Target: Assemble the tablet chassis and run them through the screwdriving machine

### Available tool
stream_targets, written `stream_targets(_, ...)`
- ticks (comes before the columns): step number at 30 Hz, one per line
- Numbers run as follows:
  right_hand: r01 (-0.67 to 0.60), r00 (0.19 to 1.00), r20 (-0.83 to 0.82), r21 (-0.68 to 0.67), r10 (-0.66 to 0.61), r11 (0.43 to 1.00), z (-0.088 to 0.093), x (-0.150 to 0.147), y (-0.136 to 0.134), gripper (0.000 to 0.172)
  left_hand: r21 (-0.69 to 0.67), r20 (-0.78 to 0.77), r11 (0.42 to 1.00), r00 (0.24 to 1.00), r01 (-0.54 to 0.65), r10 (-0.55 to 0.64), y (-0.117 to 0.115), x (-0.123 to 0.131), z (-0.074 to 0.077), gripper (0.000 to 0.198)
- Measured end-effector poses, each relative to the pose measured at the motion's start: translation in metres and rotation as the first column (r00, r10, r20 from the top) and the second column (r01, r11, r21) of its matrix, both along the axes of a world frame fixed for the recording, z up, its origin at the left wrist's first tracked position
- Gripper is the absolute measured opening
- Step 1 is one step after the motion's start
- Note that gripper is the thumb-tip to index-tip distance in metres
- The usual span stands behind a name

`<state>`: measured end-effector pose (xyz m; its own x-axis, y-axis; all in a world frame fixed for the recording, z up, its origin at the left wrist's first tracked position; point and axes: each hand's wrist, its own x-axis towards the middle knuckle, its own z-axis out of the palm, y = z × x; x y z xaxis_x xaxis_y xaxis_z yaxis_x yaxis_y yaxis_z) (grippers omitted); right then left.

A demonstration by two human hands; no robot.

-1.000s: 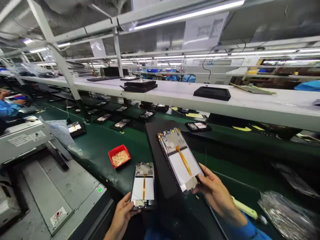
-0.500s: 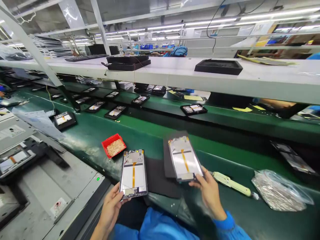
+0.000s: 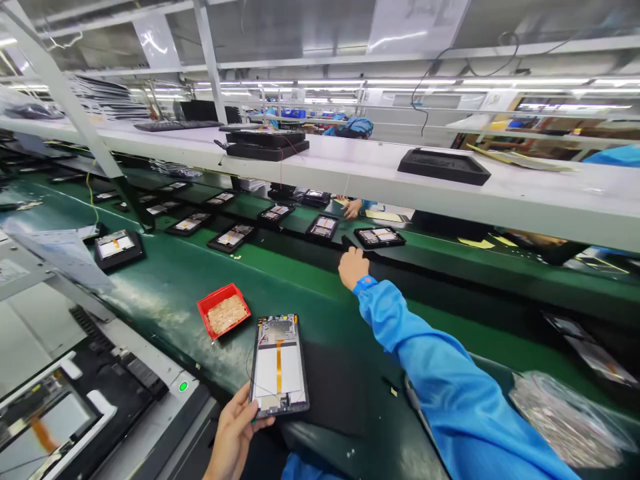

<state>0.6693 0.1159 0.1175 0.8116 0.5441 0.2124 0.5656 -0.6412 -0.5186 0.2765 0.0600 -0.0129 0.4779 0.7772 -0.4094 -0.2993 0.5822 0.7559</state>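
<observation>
My left hand (image 3: 235, 430) holds an opened tablet (image 3: 279, 365) by its near edge, back side up, with a white panel and an orange ribbon cable showing. It hovers over a black mat (image 3: 333, 390) at the front of the green conveyor belt (image 3: 280, 273). My right hand (image 3: 353, 267), in a blue sleeve, is stretched far out over the belt. Its fingers curl around a small dark piece that I cannot make out. It sits just short of two tablets in black trays (image 3: 379, 237) (image 3: 323, 227).
A red tray of small gold parts (image 3: 223, 313) sits left of the held tablet. A grey machine with a fixture (image 3: 75, 400) is at lower left. More trayed tablets (image 3: 233, 237) ride the belt. A white shelf (image 3: 350, 167) hangs above. Foil bags (image 3: 570, 420) lie right. Another person's hand (image 3: 353, 209) shows beyond.
My right hand no longer holds the second tablet; it has reached forward across the belt to the far trays. The left hand's tablet has dropped slightly lower in view.
</observation>
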Motion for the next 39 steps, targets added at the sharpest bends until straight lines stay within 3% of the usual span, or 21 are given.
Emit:
stream_targets(4, 0.023, 0.994, -0.111, 0.175, -0.004, 0.984, 0.018, 0.010, 0.030, 0.021, 0.004, 0.011, 0.999, 0.999, -0.031, 0.031, 0.002, 0.004, 0.000, 0.063)
stream_targets(7, 0.117, 0.966, -0.258, 0.336, -0.028, 0.934, 0.025, 0.023, 0.014, 0.014, 0.007, 0.003, 0.999, 0.999, -0.044, 0.044, 0.009, 0.004, -0.001, 0.064)
stream_targets(10, 0.208, 0.919, -0.395, 0.496, 0.006, 0.843, 0.020, 0.026, -0.042, 0.016, 0.025, 0.021, 1.000, 1.000, 0.012, -0.013, 0.025, 0.008, -0.001, 0.062)
stream_targets(13, 0.298, 0.884, -0.465, 0.622, 0.036, 0.724, 0.007, 0.019, -0.129, 0.025, 0.047, 0.041, 0.994, 0.994, 0.102, -0.104, 0.047, 0.033, 0.004, 0.059)
stream_targets(16, 0.401, 0.853, -0.521, 0.688, 0.027, 0.604, -0.013, 0.006, -0.227, 0.033, 0.100, 0.109, 0.958, 0.954, 0.268, -0.278, 0.067, 0.098, 0.017, 0.056)
stream_targets(18, 0.521, 0.780, -0.622, 0.704, 0.065, 0.484, -0.031, -0.003, -0.287, 0.034, 0.157, 0.124, 0.913, 0.910, 0.375, -0.395, 0.074, 0.160, 0.029, 0.052)
stream_targets(20, 0.591, 0.744, -0.667, 0.683, 0.038, 0.429, -0.049, -0.014, -0.334, 0.032, 0.214, 0.052, 0.867, 0.881, 0.450, -0.471, 0.077, 0.227, 0.041, 0.047)
stream_targets(23, 0.647, 0.715, -0.699, 0.652, -0.016, 0.396, -0.068, -0.039, -0.374, 0.030, 0.236, -0.021, 0.845, 0.872, 0.479, -0.489, 0.071, 0.303, 0.051, 0.051)
stream_targets(25, 0.660, 0.686, -0.727, 0.638, 0.027, 0.398, -0.075, -0.060, -0.379, 0.033, 0.250, -0.070, 0.847, 0.881, 0.470, -0.468, 0.062, 0.319, 0.049, 0.061)
stream_targets(28, 0.667, 0.614, -0.772, 0.619, 0.165, 0.415, -0.082, -0.092, -0.358, 0.034, 0.245, -0.133, 0.826, 0.862, 0.507, -0.489, 0.041, 0.283, 0.038, 0.055)
stream_targets(32, 0.658, 0.509, -0.796, 0.606, 0.328, 0.447, -0.100, -0.145, -0.303, 0.030, 0.095, 0.006, 0.663, 0.666, 0.742, -0.746, 0.000, 0.190, 0.028, 0.049)
stream_targets(33, 0.654, 0.488, -0.798, 0.602, 0.352, 0.459, -0.106, -0.161, -0.290, 0.031, 0.075, 0.049, 0.660, 0.659, 0.747, -0.751, -0.009, 0.171, 0.025, 0.051)
stream_targets(35, 0.625, 0.449, -0.808, 0.589, 0.381, 0.512, -0.117, -0.189, -0.272, 0.035, 0.076, 0.035, 0.759, 0.759, 0.646, -0.650, -0.021, 0.141, 0.018, 0.056)
stream_targets(37, 0.506, 0.379, -0.828, 0.559, 0.412, 0.657, -0.126, -0.204, -0.268, 0.041, 0.099, -0.045, 0.846, 0.851, 0.525, -0.523, -0.021, 0.120, 0.010, 0.061)
stream_targets(39, 0.333, 0.378, -0.846, 0.502, 0.375, 0.798, -0.131, -0.201, -0.281, 0.046, 0.097, -0.096, 0.857, 0.862, 0.506, -0.498, -0.013, 0.105, 0.002, 0.063)
